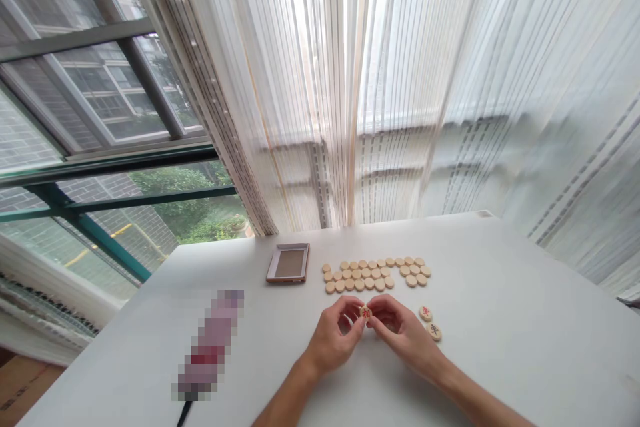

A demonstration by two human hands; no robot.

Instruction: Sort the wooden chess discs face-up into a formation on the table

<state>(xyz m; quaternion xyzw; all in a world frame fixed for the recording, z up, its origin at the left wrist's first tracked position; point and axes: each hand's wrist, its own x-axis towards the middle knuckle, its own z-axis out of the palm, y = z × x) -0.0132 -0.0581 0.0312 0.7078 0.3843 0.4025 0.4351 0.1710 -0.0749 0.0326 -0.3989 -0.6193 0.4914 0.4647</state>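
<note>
Between the fingertips of both hands I hold a round wooden Chinese chess piece (366, 313), its red character turned toward me. My left hand (337, 333) pinches it from the left, and my right hand (397, 328) from the right. Right of my right hand lie two face-up pieces, one with a red character (425, 313) and one with a black character (434, 331). Beyond my hands, several blank-looking chess pieces (366, 273) sit in close rows on the white table, with a smaller cluster (417, 272) at their right end.
A shallow open box (306, 263) stands left of the rows. A pixelated pinkish object (210, 343) with a dark handle-like end lies on the table's (500, 347) left side. Sheer striped curtains (400, 80) hang behind the table, beside a window (115, 87).
</note>
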